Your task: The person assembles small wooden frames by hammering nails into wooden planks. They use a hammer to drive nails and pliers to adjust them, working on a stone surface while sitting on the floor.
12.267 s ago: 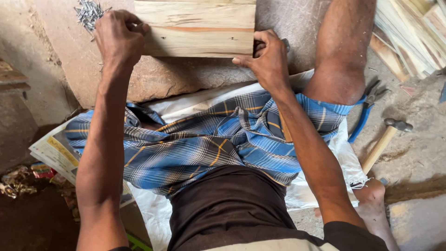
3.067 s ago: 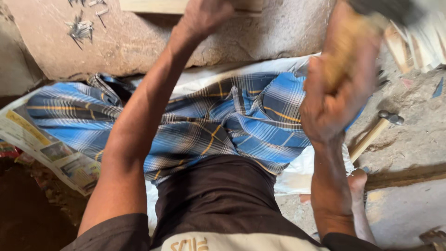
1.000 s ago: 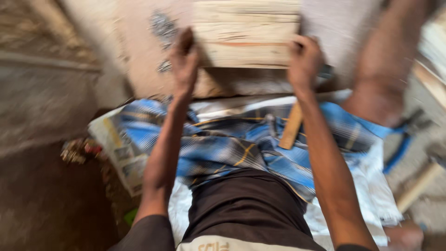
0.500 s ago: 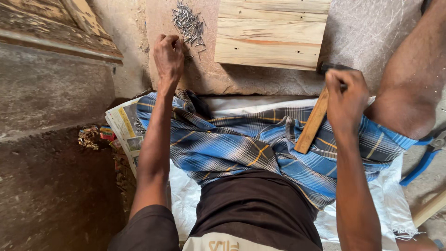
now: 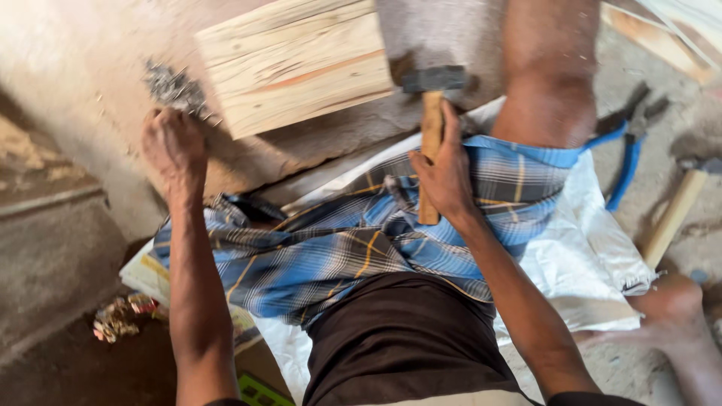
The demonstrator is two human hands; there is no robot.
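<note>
My right hand [image 5: 445, 171] grips the wooden handle of a hammer [image 5: 432, 105], whose dark metal head sits by the near right corner of a pale wooden board [image 5: 293, 64]. The board lies flat on a rough stone slab [image 5: 98, 90]. My left hand [image 5: 173, 146] rests on that slab at the left, its fingers at a pile of small metal nails [image 5: 174, 86]; whether it holds any is hidden. I sit with a blue checked cloth [image 5: 353, 240] over my lap and my right knee [image 5: 547, 83] raised beside the board.
Blue-handled pliers [image 5: 628, 146] and a second hammer with a wooden handle [image 5: 677, 210] lie on the ground at right. A white sack [image 5: 587, 256] is spread under me. Newspaper [image 5: 150, 274] and crumpled scraps [image 5: 120, 316] lie at left; my foot [image 5: 677, 301] is at lower right.
The view has shifted right. My right hand has brought the hammer up so its head is at the board's corner. My left hand stays by the nail pile.
</note>
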